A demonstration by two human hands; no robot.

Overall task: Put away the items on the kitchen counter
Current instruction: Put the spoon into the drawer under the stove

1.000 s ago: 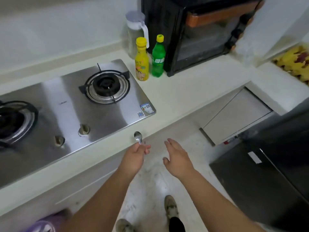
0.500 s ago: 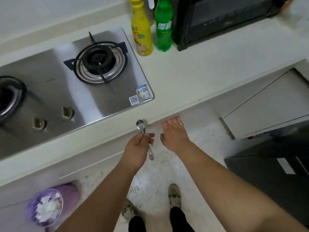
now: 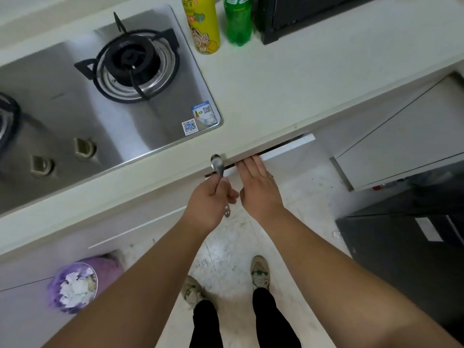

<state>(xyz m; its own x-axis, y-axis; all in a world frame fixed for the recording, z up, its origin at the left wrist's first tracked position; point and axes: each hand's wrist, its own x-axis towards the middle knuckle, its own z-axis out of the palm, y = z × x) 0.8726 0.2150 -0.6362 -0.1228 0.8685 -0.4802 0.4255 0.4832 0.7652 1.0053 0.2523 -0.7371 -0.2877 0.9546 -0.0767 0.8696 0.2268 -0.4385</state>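
My left hand [image 3: 209, 202] is closed around a metal spoon [image 3: 218, 165], bowl up, handle end poking out below the fist. Right beside it, my right hand [image 3: 258, 187] has its fingers hooked over the top edge of a white drawer [image 3: 288, 148] under the cream counter [image 3: 276, 79]. The drawer stands slightly out, with a dark gap showing along its top. On the counter's far side stand a yellow bottle [image 3: 202, 23] and a green bottle [image 3: 238, 20].
A steel gas hob [image 3: 100, 96] fills the counter's left part. A black oven [image 3: 301, 13] sits at the back. A purple bin [image 3: 77, 285] stands on the floor at left, a dark appliance [image 3: 406, 247] at right, and an open cabinet door [image 3: 401, 144] beyond it.
My right hand has moved up to the drawer's edge and the drawer has come out a little. My view has tilted further down. The spoon stays in my left hand.
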